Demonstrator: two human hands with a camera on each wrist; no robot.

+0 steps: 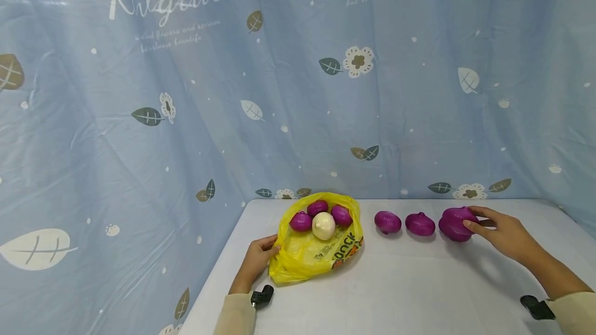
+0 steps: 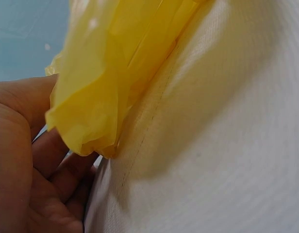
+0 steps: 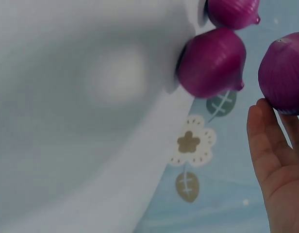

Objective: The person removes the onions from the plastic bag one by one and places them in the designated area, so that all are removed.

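Observation:
A yellow plastic bag (image 1: pixel 298 257) lies on the table with its mouth spread. Three purple onions (image 1: pixel 300 221) surround a white onion (image 1: pixel 323 226) in it. My left hand (image 1: pixel 255 261) pinches the bag's left edge; in the left wrist view the yellow film (image 2: pixel 91 107) passes between thumb and fingers. At the right my right hand (image 1: pixel 509 235) holds a purple onion (image 1: pixel 462 218) by its side, raised off the table. That onion overlaps another purple onion (image 1: pixel 453 235) behind it. In the right wrist view, the fingertips (image 3: pixel 257 116) touch the held onion (image 3: pixel 285 75).
Two more purple onions, one nearer the bag (image 1: pixel 388 222) and one (image 1: pixel 420 224) beside the right hand's pair, stand in a row along the white table's (image 1: pixel 396 293) back. A blue printed curtain (image 1: pixel 298 92) hangs behind and to the left.

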